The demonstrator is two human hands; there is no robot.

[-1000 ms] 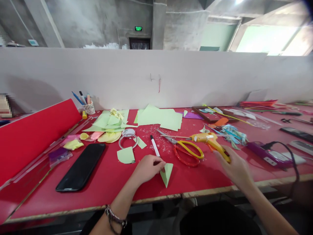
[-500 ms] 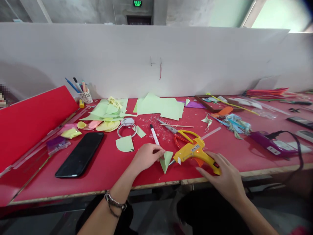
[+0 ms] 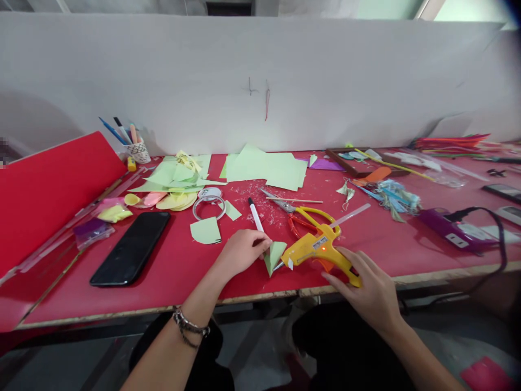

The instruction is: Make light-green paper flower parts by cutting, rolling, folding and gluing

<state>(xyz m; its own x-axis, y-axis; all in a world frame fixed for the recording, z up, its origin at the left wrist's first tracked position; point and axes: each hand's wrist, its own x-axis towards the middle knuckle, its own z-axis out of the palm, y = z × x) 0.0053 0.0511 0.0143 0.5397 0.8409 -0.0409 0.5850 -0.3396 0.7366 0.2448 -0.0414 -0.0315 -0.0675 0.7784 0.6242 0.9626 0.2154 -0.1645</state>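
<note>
In the head view, the folded paper (image 3: 277, 252) stands out at six o'clock, on the bench (image 3: 175, 271) near its front edge. Taking that paper as the clock's centre, the glue gun (image 3: 315, 248) lies toward three o'clock, its nozzle (image 3: 278, 266) right at the paper's lower tip; whether they touch, I cannot tell. Glue could smear or miss the edge if the paper slips, and the left hand (image 3: 242, 252) could be burned if its fingers slid toward the hot metal. The scissors (image 3: 301, 209) at two o'clock, partly behind the gun, could snag it if it swung that way. The left fingers, at nine o'clock, are closed in a pinch on the paper's upper left, beside the pen (image 3: 256, 216). The right hand (image 3: 372, 290), between three and four o'clock, holds the gun's handle loosely, thumb and fingers moderately parted around it.
</note>
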